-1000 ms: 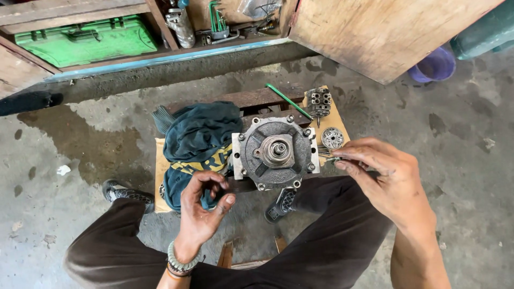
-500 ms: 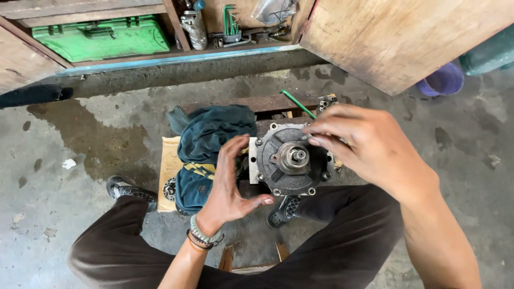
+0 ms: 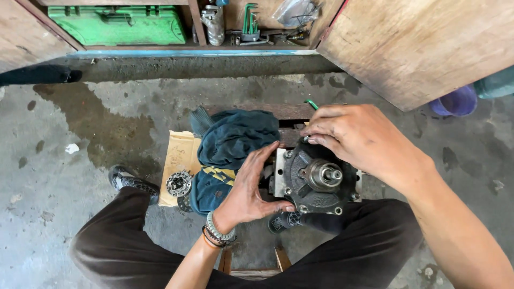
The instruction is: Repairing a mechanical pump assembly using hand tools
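A round dark metal housing (image 3: 316, 182) with a central shaft sits between my knees on a low wooden stool. My left hand (image 3: 252, 187) cups its left side, thumb under the lower rim and fingers up along its edge. My right hand (image 3: 360, 140) lies over its upper rim, fingertips pinched at a bolt at the top left; what they pinch is too small to tell. A dark teal cloth (image 3: 230, 147) is bunched just left of the housing.
A piece of cardboard (image 3: 179, 158) under the cloth carries a small round metal part (image 3: 178, 183). A green toolbox (image 3: 120, 24) and hex keys (image 3: 249, 21) sit on a shelf at the top. A wooden panel (image 3: 428, 45) and a purple bucket (image 3: 455, 101) stand at the right.
My left hand has left the cloth and come onto the housing's left side. My right hand has moved from the housing's right side up over its top rim. The view has shifted.
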